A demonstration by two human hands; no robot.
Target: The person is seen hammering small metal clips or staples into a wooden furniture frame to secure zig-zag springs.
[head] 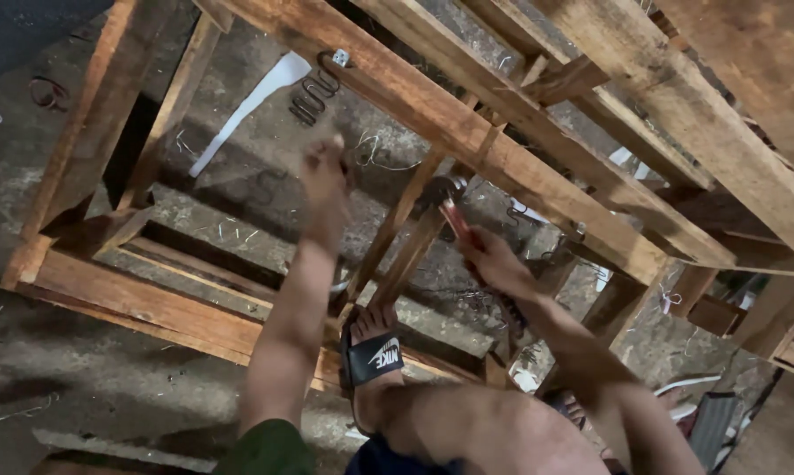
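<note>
Overhead, left hand [325, 171] blurred, raised to a coiled spring [313, 95] hanging from a frame [432, 114] rail, finger grip cannot be told, right hand [494, 259] clenched on a hammer [450, 211], its head beside a slat [397, 220], sandalled foot [375, 352] on the bottom rail.

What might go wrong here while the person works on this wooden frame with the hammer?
The right hand swings a hammer close to the left hand, so a miss could hit fingers. The foot in an open sandal rests on the wooden frame, exposed to a dropped tool or splinters.
</note>
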